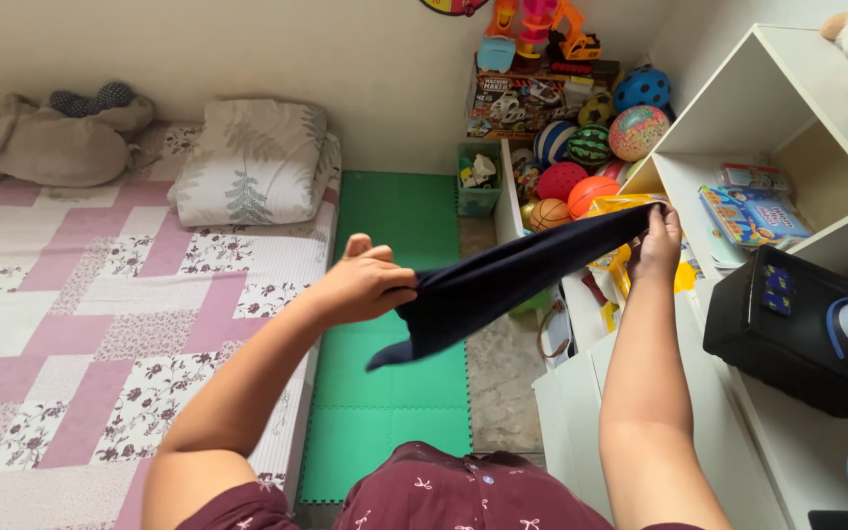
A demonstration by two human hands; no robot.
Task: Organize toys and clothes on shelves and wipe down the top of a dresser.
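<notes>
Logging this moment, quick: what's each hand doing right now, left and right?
Left hand: closed, gripping one end of the dark navy cloth.
Right hand: closed, pinching the cloth's other end.

Navy cloth; green foam mat; pink floral patchwork quilt; grey leaf-print pillow.
</notes>
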